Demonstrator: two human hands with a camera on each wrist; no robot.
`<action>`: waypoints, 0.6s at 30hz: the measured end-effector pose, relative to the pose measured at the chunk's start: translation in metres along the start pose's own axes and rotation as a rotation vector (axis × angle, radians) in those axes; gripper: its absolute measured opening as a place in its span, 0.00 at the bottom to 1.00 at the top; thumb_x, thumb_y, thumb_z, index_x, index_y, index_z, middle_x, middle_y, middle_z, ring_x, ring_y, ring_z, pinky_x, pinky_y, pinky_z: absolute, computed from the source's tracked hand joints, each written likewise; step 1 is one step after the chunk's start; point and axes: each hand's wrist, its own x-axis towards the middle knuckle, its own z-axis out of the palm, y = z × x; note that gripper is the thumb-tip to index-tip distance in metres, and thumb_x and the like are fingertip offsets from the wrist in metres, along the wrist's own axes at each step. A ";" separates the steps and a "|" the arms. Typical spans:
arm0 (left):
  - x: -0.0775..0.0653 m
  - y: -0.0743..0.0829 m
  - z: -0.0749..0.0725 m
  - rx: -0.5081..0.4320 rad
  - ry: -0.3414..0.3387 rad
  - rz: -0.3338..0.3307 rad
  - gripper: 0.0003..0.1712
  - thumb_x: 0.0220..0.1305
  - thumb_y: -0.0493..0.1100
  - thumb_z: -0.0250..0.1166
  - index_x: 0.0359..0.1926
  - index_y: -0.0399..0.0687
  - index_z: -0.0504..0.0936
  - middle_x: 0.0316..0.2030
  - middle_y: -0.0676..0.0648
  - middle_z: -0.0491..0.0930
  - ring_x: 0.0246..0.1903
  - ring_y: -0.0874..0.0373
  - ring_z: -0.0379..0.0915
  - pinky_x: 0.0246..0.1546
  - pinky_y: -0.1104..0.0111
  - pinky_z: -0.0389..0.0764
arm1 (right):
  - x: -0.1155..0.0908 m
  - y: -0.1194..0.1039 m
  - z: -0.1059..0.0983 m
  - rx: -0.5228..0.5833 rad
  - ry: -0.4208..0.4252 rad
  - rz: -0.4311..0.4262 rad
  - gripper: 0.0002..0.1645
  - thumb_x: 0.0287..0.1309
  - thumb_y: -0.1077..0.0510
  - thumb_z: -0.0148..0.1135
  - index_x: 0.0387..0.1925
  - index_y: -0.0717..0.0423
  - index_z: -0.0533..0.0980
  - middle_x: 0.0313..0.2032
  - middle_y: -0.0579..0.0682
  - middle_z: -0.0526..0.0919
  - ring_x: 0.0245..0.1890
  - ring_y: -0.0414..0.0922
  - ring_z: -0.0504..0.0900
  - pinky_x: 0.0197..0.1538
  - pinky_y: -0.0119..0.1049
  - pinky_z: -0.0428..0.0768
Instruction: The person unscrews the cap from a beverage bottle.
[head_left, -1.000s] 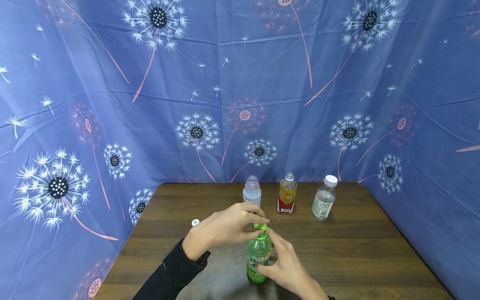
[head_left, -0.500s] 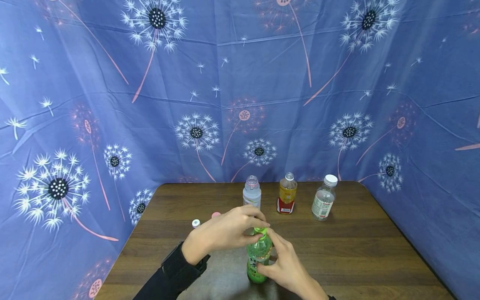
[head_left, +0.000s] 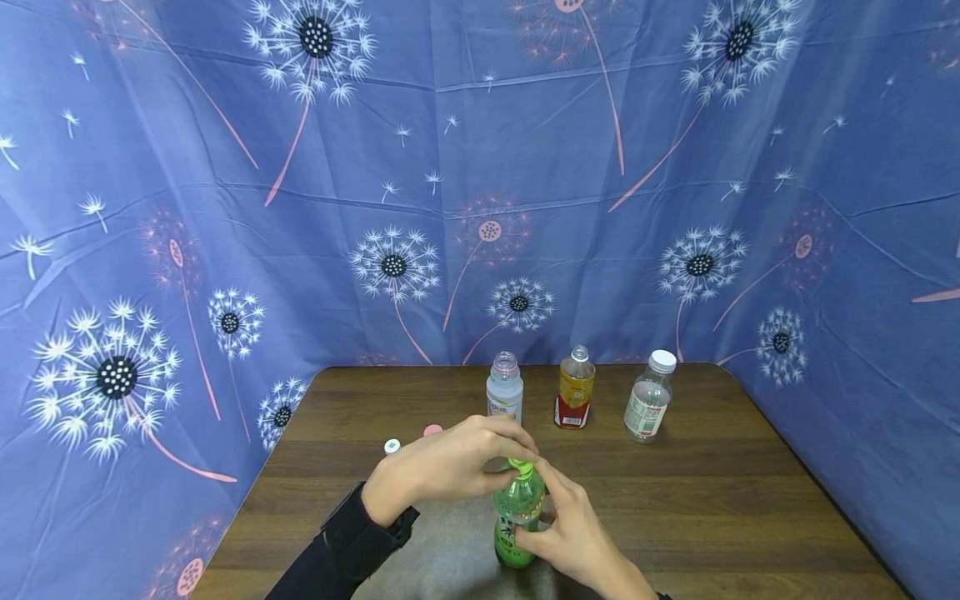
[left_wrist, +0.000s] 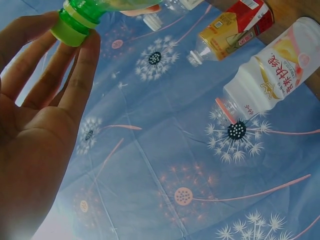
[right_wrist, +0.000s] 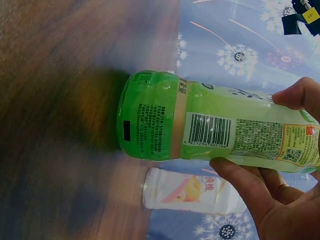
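A green plastic drink bottle (head_left: 517, 502) stands upright on the table near its front. My left hand (head_left: 463, 460) reaches over from the left and pinches the bright green cap (left_wrist: 70, 33) at the bottle's neck between thumb and fingers. Around the bottle's body, my right hand (head_left: 576, 533) holds it from the right, thumb on one side and fingers on the other. The barcode side of the bottle shows in the right wrist view. Part of the cap is hidden by the left fingers in the head view.
Behind the hands stand a white bottle (head_left: 504, 390) with no cap, an uncapped yellow-and-red bottle (head_left: 574, 392) and a clear bottle (head_left: 647, 408) with a white lid. A white cap (head_left: 392, 447) and a pink cap (head_left: 432, 430) lie left on the wooden table (head_left: 720, 500).
My left hand has sunk slightly at the green cap, and the pink cap behind it has come into sight. My right hand and the bottle stay in place.
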 end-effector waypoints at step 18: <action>-0.005 0.000 0.004 -0.016 0.045 -0.113 0.29 0.64 0.52 0.70 0.65 0.54 0.76 0.63 0.54 0.74 0.62 0.64 0.72 0.61 0.70 0.76 | -0.001 0.000 0.000 0.027 -0.031 -0.001 0.51 0.46 0.61 0.78 0.68 0.29 0.65 0.56 0.43 0.80 0.51 0.48 0.85 0.40 0.35 0.88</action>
